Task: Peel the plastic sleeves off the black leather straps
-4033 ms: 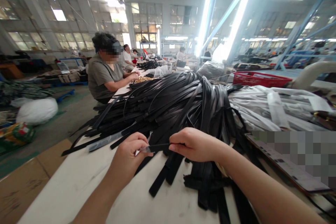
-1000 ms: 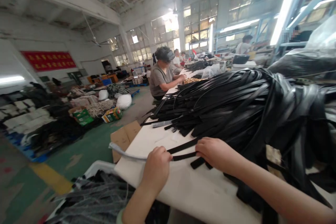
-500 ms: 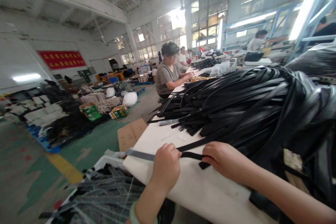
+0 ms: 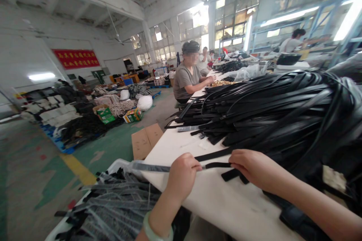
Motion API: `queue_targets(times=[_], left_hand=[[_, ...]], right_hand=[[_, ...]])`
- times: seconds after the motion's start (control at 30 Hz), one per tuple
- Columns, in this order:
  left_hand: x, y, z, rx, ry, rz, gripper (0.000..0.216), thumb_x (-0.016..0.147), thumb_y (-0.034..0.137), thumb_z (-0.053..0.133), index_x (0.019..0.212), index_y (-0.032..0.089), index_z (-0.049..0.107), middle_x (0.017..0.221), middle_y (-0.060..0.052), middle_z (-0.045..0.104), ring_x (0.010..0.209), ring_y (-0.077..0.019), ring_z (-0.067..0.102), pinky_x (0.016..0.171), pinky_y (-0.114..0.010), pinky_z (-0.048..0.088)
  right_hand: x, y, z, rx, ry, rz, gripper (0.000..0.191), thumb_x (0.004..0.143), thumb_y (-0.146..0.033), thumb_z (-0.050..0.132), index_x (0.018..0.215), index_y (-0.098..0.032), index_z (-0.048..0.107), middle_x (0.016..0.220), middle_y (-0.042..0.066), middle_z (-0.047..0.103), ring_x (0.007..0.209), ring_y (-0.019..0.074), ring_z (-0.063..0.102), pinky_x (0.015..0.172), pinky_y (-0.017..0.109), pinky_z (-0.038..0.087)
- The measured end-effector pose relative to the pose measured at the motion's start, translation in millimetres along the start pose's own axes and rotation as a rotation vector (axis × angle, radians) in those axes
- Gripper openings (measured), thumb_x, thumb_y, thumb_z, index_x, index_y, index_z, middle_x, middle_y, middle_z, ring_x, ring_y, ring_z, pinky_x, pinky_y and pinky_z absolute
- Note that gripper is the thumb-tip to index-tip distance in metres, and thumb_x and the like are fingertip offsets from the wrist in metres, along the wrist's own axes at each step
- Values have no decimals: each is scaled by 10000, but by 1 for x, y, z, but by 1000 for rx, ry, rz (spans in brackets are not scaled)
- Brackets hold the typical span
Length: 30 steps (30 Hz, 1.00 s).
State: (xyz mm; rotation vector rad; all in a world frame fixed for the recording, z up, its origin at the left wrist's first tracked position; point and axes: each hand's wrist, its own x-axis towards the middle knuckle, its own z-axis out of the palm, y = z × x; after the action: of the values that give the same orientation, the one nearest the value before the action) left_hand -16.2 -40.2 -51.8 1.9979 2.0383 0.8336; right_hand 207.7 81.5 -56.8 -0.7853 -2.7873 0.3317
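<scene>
A black strap (image 4: 218, 165) stretches between my two hands above the white tabletop. Around its left part lies a clear plastic sleeve (image 4: 152, 167), which reaches past the table's corner. My left hand (image 4: 183, 177) is closed in a pinch on the sleeved part, thumb and fingertips at the sleeve's edge. My right hand (image 4: 253, 167) pinches the bare black part, its fingers closed. Just behind the hands, other loose strap ends touch the tabletop. A large heap of black straps (image 4: 268, 109) covers the table to the right.
Below my left arm stands a white bin (image 4: 117, 163) full of plastic-sleeved straps. An open cardboard box (image 4: 147, 141) is on the floor beside the table (image 4: 172, 145). A co-worker (image 4: 188, 77) sits farther along, near gold-coloured pieces (image 4: 222, 83). Stacked goods lie on a blue pallet (image 4: 60, 143).
The view has turned slightly left. The bare strap between my hands is a little longer, and the hands are slightly farther apart. Both keep their pinch.
</scene>
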Motion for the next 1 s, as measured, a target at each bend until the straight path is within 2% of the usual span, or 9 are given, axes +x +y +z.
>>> queue_targets(times=[0.2,0.4,0.53,0.67,0.83,0.93,1.0], left_hand=[[8,10,15,-79,88,-60,157,752,97,651,660,203,722,725,-17,663,779,-177,610,737,-293,444],[19,15,13,-100,153,-51,170,759,94,586,623,178,644,703,-35,624,747,-206,599,701,-318,436],[26,5,10,-176,93,2,165,798,172,571,672,198,675,723,-34,643,731,-198,610,690,-295,451],[28,5,18,-132,76,26,169,789,148,576,663,202,675,719,-31,638,731,-196,609,689,-286,451],[26,24,29,-66,66,38,190,765,83,556,624,193,620,703,-23,612,744,-197,600,692,-288,437],[25,26,24,-35,54,28,187,784,95,531,643,191,608,730,-31,619,781,-210,600,724,-310,432],[25,22,18,-28,77,13,185,805,123,518,660,194,607,743,-34,623,796,-215,596,743,-320,428]], right_hand=[[2,15,2,-62,43,73,250,865,-133,440,745,-188,653,831,67,646,862,216,616,767,304,428],[9,13,-1,69,139,-53,265,755,-14,444,732,-178,651,789,47,646,804,178,581,738,264,416],[12,17,-4,15,214,-99,256,776,-27,450,777,-180,655,804,48,642,790,184,554,766,304,391],[9,5,-1,34,199,-128,168,792,-79,518,759,-186,642,791,29,632,776,174,538,765,303,381],[8,-15,13,21,170,-150,108,854,-183,574,775,-185,648,777,23,634,780,176,556,735,292,379],[9,-4,9,-38,117,-121,144,865,-276,612,774,-172,655,764,28,654,762,177,586,734,295,382],[9,8,1,-59,91,-86,156,870,-267,604,772,-160,660,768,38,666,760,175,602,749,297,382]])
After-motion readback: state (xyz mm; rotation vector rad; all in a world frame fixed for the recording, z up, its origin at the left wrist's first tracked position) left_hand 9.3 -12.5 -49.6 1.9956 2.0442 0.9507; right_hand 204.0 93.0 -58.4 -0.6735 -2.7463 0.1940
